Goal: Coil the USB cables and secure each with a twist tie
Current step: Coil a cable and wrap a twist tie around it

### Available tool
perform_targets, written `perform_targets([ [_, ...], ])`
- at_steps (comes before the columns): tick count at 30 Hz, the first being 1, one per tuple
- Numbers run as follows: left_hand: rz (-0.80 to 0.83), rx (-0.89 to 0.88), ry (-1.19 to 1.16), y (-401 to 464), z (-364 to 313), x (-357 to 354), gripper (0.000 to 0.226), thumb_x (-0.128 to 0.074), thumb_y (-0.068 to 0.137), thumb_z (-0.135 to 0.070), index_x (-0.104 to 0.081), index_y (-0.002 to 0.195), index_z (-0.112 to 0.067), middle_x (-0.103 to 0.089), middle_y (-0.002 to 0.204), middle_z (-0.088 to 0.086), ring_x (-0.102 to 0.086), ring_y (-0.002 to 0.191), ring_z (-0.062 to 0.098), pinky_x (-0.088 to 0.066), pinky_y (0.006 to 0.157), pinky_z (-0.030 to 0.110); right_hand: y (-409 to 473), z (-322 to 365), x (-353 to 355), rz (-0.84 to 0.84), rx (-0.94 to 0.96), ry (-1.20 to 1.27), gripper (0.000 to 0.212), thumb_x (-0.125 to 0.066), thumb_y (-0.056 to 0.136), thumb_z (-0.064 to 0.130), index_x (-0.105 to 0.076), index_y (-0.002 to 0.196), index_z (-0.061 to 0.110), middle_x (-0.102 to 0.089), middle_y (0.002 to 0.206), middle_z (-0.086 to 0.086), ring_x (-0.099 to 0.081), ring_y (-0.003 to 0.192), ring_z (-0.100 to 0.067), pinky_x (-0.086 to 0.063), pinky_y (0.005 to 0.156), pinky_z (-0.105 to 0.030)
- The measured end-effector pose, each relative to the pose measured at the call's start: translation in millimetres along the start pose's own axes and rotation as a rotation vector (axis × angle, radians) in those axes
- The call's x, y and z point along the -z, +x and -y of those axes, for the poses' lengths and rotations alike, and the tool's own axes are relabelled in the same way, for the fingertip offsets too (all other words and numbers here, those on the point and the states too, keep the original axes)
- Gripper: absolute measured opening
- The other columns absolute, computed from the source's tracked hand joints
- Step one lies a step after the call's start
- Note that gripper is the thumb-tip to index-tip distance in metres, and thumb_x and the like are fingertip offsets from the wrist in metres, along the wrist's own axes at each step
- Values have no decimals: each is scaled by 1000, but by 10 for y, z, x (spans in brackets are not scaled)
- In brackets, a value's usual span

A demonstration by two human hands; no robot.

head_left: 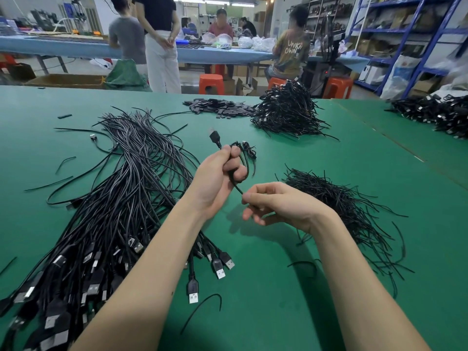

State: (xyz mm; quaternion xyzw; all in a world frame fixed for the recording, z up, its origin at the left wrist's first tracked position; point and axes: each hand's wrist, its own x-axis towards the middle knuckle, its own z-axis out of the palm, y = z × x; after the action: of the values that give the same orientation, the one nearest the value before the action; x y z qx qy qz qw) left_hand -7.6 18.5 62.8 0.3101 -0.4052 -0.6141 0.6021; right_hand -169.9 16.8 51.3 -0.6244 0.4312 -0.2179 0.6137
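While the left hand (217, 178) grips a coiled cable (244, 158) above the green table (278, 287), fingers curled round it, its plug (214, 136) sticks up; the right hand (281, 206) pinches a tie (236, 188) below the coil; loose cables (121, 198) lie left, ties (342, 206) right.

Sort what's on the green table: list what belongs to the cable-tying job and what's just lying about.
Job:
coiled cable in left hand
twist tie pinched by right hand
loose cables
tie pile
finished coils

Lying about:
black strips
stools
cardboard box
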Motion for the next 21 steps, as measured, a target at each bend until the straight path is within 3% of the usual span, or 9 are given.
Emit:
perform_targets([
  [2, 49, 34, 0, -16, -8, 20, 34, -25, 110, -25, -44, 82, -19, -22, 59, -9, -31, 51, 9, -30, 54, 21, 13, -15, 12, -40, 41, 91, 31, -67, 94, 34, -63, 116, 13, -76, 113, -6, -72, 87, -17, -58, 75, -26],
  [4, 141, 93, -30, -35, -19, 57, 35, -27, 110, -26, -43, 80, -20, -18, 60, -10, -28, 50, 7, -31, 53, 20, 30, 14, 44, -130, 141, 235, 39, -62, 96, 37, -63, 128, 16, -71, 125, -6, -70, 99, -18, -55, 80, -29],
  [7, 241, 165, 33, -48, -6, 70, 35, -28, 110, -28, -46, 82, -19, -18, 61, -9, -35, 53, 8, -40, 56, 18, 63, 59, 60, -373, 274, 168, 19, -65, 98, 29, -74, 110, 18, -75, 91, 7, -60, 71, -6, -45, 65, -21],
  [10, 89, 89, 281, -14, 94, 1, 35, -29, 111, -26, -48, 84, -15, -35, 49, -12, -49, 58, 11, -41, 67, 22, 84, 67, 46, -558, 339, -18, 5, -72, 94, 24, -75, 91, 21, -67, 65, 11, -48, 53, -4, -40, 50, -18],
  [14, -98, -74, 674, 13, 200, -54, 38, -30, 110, -28, -47, 78, -16, -51, 51, -8, -49, 63, 17, -39, 67, 30, 87, 91, -15, -593, 315, -158, 9, -68, 96, 20, -77, 99, 19, -71, 70, -3, -59, 53, -14, -51, 50, -29],
  [17, -165, -153, 867, -16, 215, -69, 39, -29, 109, -31, -46, 76, -20, -52, 61, -9, -48, 64, 15, -38, 63, 31, 108, 102, -74, -649, 348, -239, 12, -65, 97, 18, -77, 98, 16, -70, 65, 1, -65, 49, -14, -62, 57, -38],
  [21, -112, -180, 1046, -66, 242, -138, 23, -33, 108, -25, -44, 94, -10, -58, 82, 6, -57, 78, 29, -42, 67, 39, 148, 88, -131, -746, 353, -386, 17, -62, 97, 17, -78, 93, 19, -74, 74, 6, -67, 56, -9, -53, 63, -24],
])
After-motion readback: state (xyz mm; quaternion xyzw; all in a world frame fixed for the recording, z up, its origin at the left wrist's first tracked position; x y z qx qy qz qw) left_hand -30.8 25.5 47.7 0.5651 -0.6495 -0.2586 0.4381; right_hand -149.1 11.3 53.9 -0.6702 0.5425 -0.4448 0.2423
